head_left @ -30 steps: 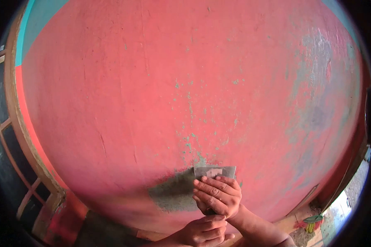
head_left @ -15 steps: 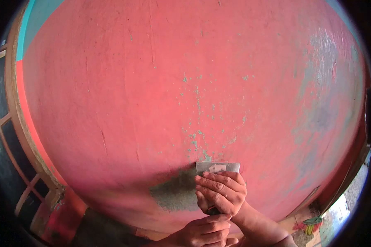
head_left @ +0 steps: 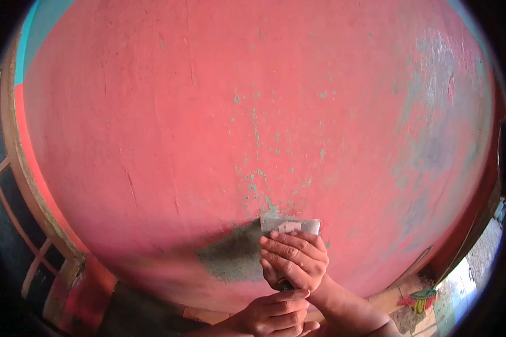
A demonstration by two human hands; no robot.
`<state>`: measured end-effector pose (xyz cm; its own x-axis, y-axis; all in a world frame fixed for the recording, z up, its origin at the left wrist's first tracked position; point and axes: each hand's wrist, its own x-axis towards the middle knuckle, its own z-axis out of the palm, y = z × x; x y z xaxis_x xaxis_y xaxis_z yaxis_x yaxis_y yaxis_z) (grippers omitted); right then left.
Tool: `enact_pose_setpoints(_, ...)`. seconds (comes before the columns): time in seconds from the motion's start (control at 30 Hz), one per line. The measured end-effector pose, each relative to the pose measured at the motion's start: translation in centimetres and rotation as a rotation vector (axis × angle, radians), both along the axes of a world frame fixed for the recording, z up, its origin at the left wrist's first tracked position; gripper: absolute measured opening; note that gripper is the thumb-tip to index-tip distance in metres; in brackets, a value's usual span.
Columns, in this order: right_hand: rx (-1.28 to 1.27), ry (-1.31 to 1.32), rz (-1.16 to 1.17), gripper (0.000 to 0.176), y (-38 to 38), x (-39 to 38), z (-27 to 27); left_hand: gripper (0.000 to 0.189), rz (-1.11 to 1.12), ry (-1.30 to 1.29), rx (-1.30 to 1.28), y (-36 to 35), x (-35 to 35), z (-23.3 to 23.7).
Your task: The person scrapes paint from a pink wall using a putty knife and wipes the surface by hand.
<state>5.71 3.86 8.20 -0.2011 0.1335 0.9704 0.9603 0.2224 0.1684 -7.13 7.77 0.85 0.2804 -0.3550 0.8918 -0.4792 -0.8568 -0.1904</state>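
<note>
A wide-bladed metal scraper meets a red painted wall, its straight edge facing up. My right hand comes in from the lower right and is closed on the scraper, fingers laid together across the lower blade. Below it, my left hand wraps round the dark handle, mostly hidden by the fingers. Just above the blade's left corner is a grey-green bare spot. Left of the scraper lies a larger dark grey-green patch, partly in shadow. Small green chips dot the paint above.
A wooden-framed window lines the left side. On the right, the wall has a worn bluish-grey area. A broom head with coloured bristles rests on the floor at lower right, by pale tiles.
The view has shifted, so the wall and chips appear farther left. Against the wall, the scraper sits slightly farther right. Both hands keep the same hold.
</note>
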Motion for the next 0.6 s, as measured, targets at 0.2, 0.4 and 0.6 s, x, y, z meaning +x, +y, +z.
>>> enact_pose_setpoints(0.2,-0.001,-0.112,-0.079,0.011,0.1,1.1,-0.7,0.022,0.116,-0.165,0.267,3.1,1.5,-0.5)
enact_pose_setpoints(0.4,0.003,-0.018,-0.068,0.013,0.1,0.5,2.2,0.023,-0.036,-0.143,-0.013,0.2,1.0,4.2)
enact_pose_setpoints(0.6,0.039,-0.078,-0.055,0.009,0.2,1.4,0.6,0.028,-0.106,-0.110,0.096,1.0,1.0,3.1)
